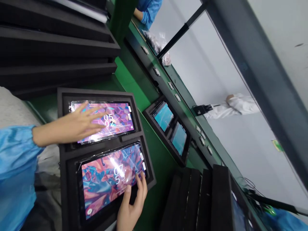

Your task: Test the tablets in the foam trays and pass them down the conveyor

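A black foam tray (64, 150) in front of me holds two lit tablets. My left hand (77, 123) lies flat and open on the farther tablet (115, 118), fingers stretched across its colourful screen. My right hand (132, 205) rests at the near edge of the nearer tablet (106, 179), thumb on the screen and fingers curled over the tablet's rim and the foam beside it. Both tablets show clock digits and sit under glossy film. My left sleeve (14, 173) is blue.
A second foam tray (149, 114) with two lit tablets lies farther along the green belt (130, 86). Stacked black foam trays (55, 41) stand at the back left, more (197, 199) at the lower right. Another person's blue sleeve (149, 12) shows at the top, a white-sleeved arm (233, 106) beyond the rail.
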{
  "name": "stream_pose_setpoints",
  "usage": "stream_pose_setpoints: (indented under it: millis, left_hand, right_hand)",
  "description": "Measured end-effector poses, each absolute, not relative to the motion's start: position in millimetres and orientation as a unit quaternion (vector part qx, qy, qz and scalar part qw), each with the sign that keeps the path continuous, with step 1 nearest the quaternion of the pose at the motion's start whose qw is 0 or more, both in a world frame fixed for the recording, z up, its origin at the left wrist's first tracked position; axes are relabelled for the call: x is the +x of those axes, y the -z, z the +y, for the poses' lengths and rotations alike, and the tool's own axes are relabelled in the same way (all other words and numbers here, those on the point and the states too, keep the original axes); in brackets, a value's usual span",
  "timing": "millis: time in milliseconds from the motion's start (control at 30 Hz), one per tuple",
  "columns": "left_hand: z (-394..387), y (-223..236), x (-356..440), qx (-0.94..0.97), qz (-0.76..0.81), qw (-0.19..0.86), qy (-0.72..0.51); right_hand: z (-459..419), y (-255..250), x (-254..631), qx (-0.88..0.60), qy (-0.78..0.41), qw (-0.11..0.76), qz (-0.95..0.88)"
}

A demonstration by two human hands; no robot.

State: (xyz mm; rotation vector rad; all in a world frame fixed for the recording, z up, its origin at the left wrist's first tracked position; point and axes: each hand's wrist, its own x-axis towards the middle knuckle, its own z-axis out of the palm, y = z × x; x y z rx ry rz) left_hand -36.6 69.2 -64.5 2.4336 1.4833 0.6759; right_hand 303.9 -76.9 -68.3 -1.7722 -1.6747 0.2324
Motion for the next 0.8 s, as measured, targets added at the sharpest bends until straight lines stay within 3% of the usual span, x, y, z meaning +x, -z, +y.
stream_pose_setpoints:
  millis: [200,433,600,800]
  left_hand:
    - [47,68,-84,0.648,0.697,0.070,-0.299]
    - [-19,89,-88,0.662,0.643,0.100,-0.371]
    - [-39,79,-63,0.684,0.612,0.127,-0.376]
    - [-29,79,-54,0.725,0.591,0.083,-0.343]
  right_hand:
    - [-82,35,321,-0.606,-0.104,0.212,-0.760]
    - [-26,16,290,-0.473,-0.093,0.035,-0.875]
    - [31,6,238,-0.411,-0.109,0.052,-0.903]
    - [26,1,228,-0.378,-0.121,0.105,-0.912]
